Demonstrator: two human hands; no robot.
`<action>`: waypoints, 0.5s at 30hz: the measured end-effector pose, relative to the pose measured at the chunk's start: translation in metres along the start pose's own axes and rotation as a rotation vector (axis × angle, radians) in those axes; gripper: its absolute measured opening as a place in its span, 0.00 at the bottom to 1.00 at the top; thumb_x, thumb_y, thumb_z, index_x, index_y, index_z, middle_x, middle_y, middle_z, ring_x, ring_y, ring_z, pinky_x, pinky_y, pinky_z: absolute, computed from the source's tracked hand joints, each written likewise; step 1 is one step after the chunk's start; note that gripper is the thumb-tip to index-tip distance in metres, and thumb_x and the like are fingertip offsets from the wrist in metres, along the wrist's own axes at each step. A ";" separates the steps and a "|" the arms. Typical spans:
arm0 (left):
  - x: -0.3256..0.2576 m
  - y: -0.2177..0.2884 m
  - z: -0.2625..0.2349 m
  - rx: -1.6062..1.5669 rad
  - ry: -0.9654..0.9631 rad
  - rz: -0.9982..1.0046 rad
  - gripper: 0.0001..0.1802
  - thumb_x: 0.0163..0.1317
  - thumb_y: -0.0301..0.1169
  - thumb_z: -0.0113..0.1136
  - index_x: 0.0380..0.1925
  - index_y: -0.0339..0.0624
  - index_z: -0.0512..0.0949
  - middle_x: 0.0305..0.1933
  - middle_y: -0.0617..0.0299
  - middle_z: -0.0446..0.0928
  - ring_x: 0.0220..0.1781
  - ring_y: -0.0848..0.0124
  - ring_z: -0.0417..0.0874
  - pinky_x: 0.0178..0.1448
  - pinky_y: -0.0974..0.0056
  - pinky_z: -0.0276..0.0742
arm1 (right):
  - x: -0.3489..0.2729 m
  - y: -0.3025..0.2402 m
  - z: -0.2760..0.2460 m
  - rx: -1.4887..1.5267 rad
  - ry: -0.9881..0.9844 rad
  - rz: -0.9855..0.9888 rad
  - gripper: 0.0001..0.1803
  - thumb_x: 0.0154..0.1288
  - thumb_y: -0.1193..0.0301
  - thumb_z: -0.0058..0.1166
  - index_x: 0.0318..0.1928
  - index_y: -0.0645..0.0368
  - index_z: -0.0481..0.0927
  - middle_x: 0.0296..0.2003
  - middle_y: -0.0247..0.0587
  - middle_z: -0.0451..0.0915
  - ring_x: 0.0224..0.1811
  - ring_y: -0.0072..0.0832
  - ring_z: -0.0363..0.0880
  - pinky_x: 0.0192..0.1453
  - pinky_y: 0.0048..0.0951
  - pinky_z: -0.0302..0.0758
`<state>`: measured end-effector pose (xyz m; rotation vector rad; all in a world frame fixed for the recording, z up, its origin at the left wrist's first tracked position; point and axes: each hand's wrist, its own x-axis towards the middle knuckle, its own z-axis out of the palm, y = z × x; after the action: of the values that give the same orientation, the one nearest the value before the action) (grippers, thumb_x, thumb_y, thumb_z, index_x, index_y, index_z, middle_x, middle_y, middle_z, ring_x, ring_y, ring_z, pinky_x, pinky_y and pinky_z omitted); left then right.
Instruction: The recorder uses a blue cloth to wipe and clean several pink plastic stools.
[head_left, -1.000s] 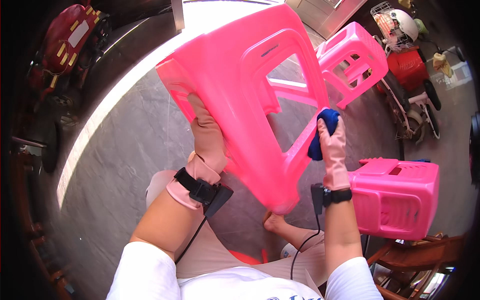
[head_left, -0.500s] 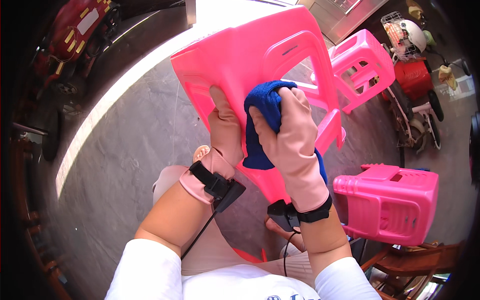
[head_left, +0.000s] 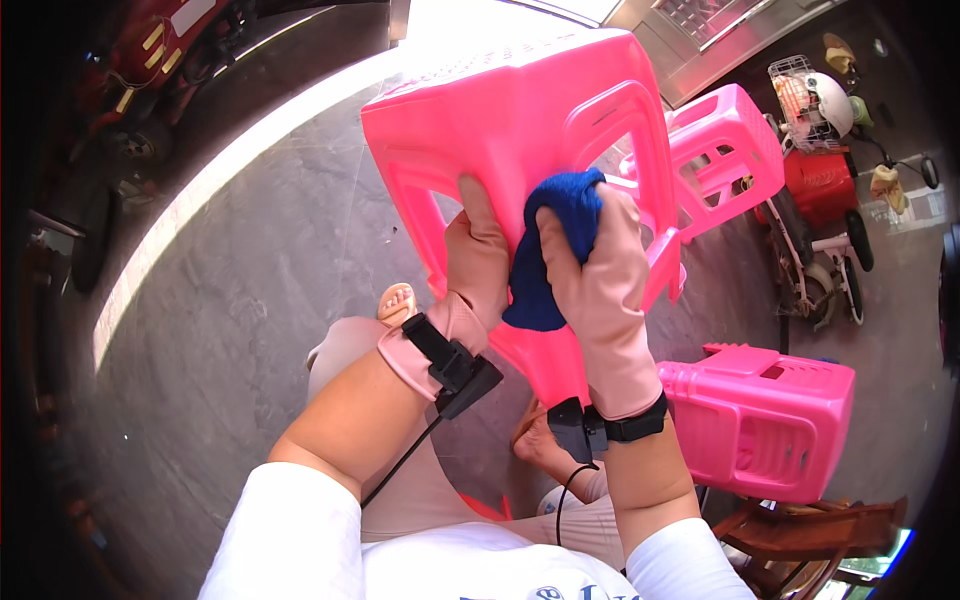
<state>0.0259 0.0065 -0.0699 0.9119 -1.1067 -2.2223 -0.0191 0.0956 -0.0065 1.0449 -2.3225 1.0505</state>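
Note:
I hold a pink plastic stool tilted on its side in front of me. My left hand, in a pink rubber glove, grips one of its legs from the left. My right hand, gloved the same way, presses a dark blue cloth against the stool's side. Both wrists carry a black strapped device with a cable. My bare feet in sandals show on the floor below the stool.
Another pink stool stands behind, and a third lies at the right by a wooden chair. A red scooter with a basket is parked at the right, and a red vehicle at the upper left. Grey stone floor.
My right hand with the blue cloth has come from the stool's right leg to its middle, close to my left hand. The stool has tipped nearer to me.

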 end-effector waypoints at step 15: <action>0.004 -0.006 -0.002 -0.136 -0.084 -0.038 0.44 0.68 0.71 0.42 0.45 0.36 0.81 0.35 0.61 0.83 0.34 0.72 0.84 0.39 0.63 0.81 | 0.004 -0.004 -0.006 -0.068 -0.015 -0.168 0.29 0.53 0.68 0.69 0.55 0.60 0.75 0.51 0.55 0.77 0.51 0.57 0.75 0.53 0.53 0.74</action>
<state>0.0237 0.0064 -0.0769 0.7960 -0.9675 -2.3541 -0.0185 0.0971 0.0016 1.2007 -2.2209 0.8959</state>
